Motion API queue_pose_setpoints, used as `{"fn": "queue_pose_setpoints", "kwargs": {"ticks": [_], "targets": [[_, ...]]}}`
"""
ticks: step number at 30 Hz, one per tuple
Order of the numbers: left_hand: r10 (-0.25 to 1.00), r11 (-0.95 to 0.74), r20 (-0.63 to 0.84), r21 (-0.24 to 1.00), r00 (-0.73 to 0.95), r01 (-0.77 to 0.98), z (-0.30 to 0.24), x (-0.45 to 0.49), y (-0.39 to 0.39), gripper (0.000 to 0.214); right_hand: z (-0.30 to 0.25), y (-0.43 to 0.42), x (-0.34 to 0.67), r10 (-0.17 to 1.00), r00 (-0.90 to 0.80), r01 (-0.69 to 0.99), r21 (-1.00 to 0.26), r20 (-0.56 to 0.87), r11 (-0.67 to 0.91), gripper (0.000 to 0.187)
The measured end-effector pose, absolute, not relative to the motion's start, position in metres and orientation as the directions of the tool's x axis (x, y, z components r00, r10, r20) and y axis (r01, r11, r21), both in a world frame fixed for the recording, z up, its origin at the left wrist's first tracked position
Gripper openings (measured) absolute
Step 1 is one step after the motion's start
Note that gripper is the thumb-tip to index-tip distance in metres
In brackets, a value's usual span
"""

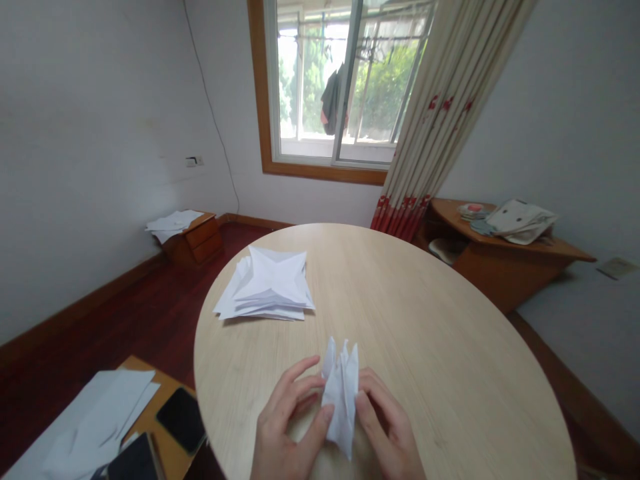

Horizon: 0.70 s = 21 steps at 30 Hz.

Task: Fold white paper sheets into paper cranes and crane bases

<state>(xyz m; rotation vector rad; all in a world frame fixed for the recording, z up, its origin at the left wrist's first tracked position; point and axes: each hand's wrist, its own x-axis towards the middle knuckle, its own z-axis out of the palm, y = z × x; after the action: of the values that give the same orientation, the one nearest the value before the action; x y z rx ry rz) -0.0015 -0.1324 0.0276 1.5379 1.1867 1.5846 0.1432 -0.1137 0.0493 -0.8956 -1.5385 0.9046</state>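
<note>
Between my two hands, above the near part of the round wooden table [400,300], a folded sheet of white paper [343,397] stands on edge with several pointed tips facing away from me. My left hand [293,413] pinches its left side, the thumb on the near face and the other fingers slightly spread. My right hand [387,423] grips the right edge with its thumb and curled fingers. Farther off on the left of the table lies a stack of folded white papers [273,280], the top one creased into a star-like shape.
At lower left, a low wooden surface holds white sheets [100,413] and a dark phone [180,419]. A small drawer cabinet [200,240] with papers stands by the left wall. On the right, a corner desk [515,257] carries a white bag [523,220]. Behind are a window and a curtain [455,107].
</note>
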Motion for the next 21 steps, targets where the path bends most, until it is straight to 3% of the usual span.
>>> {"fn": "queue_pose_setpoints", "kwargs": {"ticks": [5, 10, 13, 15, 18, 21], "targets": [[0.881, -0.440, 0.467, 0.867, -0.073, 0.233, 0.036, -0.005, -0.129, 0.036, 0.050, -0.116, 0.143, 0.898, -0.168, 0.090, -0.900, 0.408, 0.426, 0.028], [0.884, -0.435, 0.461, 0.872, -0.075, 0.223, 0.034, -0.007, -0.125, 0.022, 0.054, -0.116, 0.142, 0.858, -0.146, 0.147, -0.847, 0.493, 0.512, 0.028], [0.929, -0.361, 0.369, 0.922, -0.034, 0.143, 0.032, -0.010, -0.124, 0.021, 0.052, -0.117, 0.142, 0.865, -0.125, 0.182, -0.846, 0.486, 0.501, 0.028], [0.941, -0.339, 0.339, 0.937, 0.014, 0.085, 0.031, -0.014, -0.125, 0.029, 0.050, -0.116, 0.143, 0.892, -0.023, 0.197, -0.872, 0.452, 0.448, 0.030], [0.902, -0.420, 0.408, 0.905, 0.141, 0.071, 0.030, -0.023, -0.127, 0.047, 0.047, -0.113, 0.147, 0.893, 0.226, 0.177, -0.918, 0.389, 0.355, 0.033], [0.847, -0.498, 0.444, 0.854, 0.293, 0.147, 0.032, -0.026, -0.128, 0.067, 0.048, -0.113, 0.151, 0.864, 0.249, 0.232, -0.893, 0.438, 0.386, 0.031]]}}
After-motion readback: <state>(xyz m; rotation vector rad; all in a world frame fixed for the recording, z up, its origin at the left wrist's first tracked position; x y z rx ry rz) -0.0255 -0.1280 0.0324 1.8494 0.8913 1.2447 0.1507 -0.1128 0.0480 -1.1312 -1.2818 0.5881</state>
